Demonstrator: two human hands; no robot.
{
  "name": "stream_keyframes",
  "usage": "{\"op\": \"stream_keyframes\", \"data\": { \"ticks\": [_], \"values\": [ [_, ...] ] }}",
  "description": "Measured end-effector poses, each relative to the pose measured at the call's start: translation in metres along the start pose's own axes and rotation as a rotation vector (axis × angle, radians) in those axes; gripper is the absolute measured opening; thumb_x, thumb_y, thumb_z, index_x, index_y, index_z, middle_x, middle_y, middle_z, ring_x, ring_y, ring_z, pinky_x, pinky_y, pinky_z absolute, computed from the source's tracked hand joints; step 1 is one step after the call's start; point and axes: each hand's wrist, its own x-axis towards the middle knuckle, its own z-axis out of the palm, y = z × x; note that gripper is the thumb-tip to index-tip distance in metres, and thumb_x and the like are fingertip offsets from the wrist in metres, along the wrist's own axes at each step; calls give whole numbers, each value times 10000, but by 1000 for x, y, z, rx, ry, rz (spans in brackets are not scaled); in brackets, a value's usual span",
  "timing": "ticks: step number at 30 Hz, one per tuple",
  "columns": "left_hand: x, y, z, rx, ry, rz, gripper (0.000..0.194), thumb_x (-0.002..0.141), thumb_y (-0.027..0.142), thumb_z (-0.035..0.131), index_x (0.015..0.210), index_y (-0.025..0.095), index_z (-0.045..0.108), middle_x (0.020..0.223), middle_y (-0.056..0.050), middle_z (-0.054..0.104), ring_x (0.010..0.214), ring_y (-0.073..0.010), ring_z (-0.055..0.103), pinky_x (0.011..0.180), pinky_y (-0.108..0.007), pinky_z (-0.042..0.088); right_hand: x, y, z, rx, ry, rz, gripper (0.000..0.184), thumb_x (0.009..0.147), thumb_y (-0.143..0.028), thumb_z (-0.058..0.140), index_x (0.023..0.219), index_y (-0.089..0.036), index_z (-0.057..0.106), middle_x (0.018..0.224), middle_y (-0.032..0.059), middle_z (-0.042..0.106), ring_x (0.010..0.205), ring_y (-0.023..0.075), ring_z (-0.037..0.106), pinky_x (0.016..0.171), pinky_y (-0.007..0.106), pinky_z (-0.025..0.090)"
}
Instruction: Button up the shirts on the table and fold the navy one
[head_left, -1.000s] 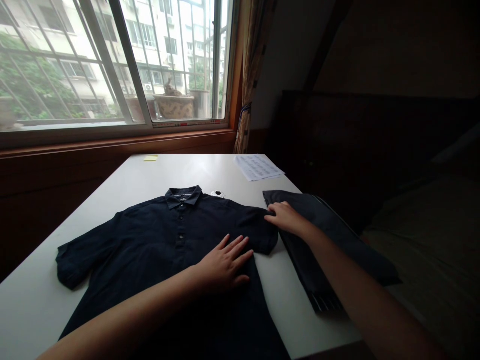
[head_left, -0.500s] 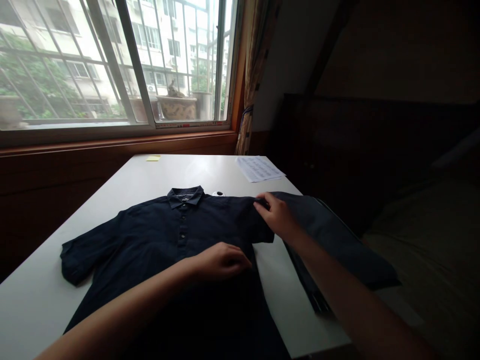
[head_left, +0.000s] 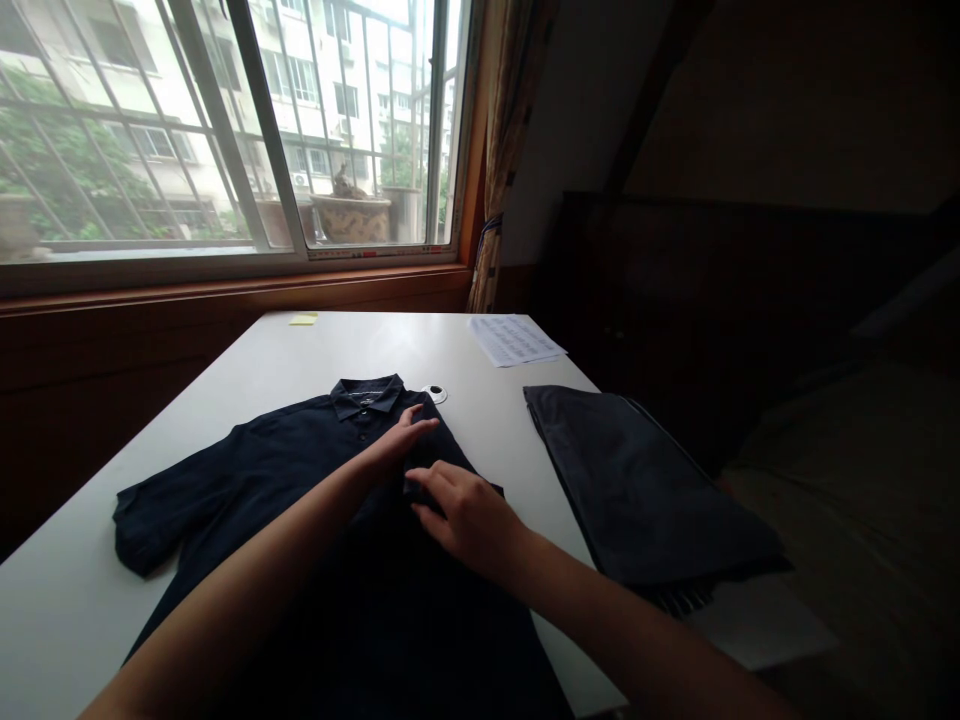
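A dark navy short-sleeved shirt (head_left: 300, 455) lies front up on the white table (head_left: 360, 345), with its collar at the far end. One sleeve is spread out to the left. The right sleeve is folded inward over the shirt's body. Close to the collar, my left hand (head_left: 401, 438) rests on the shirt by the folded shoulder, fingers stretched and apart. Just nearer to me, my right hand (head_left: 472, 520) is closed on the turned-in sleeve, its fingertips pinching dark cloth. The shirt's lower part is dark and partly covered by my forearms.
Folded dark trousers or similar cloth (head_left: 645, 490) lie at the table's right edge. A small white round object with a black centre (head_left: 435, 394) sits beside the shirt's shoulder. Printed sheets (head_left: 516, 340) and a yellow note (head_left: 303, 319) lie at the far end, below a barred window (head_left: 360, 130).
My right hand has brought the right sleeve leftward over the shirt. My left hand has moved up toward the collar and spread its fingers. The folded dark cloth on the right is now uncovered.
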Motion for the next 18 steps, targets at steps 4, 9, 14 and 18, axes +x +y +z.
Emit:
{"op": "stream_keyframes", "data": {
  "ticks": [4, 9, 14, 18],
  "values": [
    [9, -8, -1, -62, -38, -38, 819, 833, 301, 685, 1518, 227, 242, 1106, -102, 681, 949, -249, 702, 808, -376, 595, -11, 2, 6, 34, -93, -36, 398, 921, -251, 626, 1307, -184, 554, 1128, 74, 654, 1029, 209, 631, 945, 329, 523],
    [21, -10, -1, -56, -21, -27, 799, 847, 239, 630, 1529, 234, 213, 990, -65, 687, 872, -229, 707, 780, -379, 595, -23, 25, -4, -97, -47, 42, 288, 925, -192, 587, 1211, -202, 616, 1127, 74, 659, 1048, 222, 609, 961, 384, 514],
    [39, -7, 5, 35, 41, 32, 686, 852, 210, 604, 1478, 221, 325, 986, -56, 689, 848, -199, 700, 761, -328, 580, -41, 50, -15, -250, 1, 121, 314, 894, -220, 647, 1207, -209, 623, 1163, 103, 634, 1071, 261, 581, 949, 445, 507],
    [55, -9, 10, 157, 99, 74, 565, 852, 200, 602, 1395, 200, 445, 944, -47, 695, 816, -183, 696, 756, -307, 564, -60, 66, -19, -252, -87, 109, 231, 879, -271, 696, 1102, -220, 662, 1079, 70, 649, 1021, 250, 580, 903, 412, 505]
  ]
}}
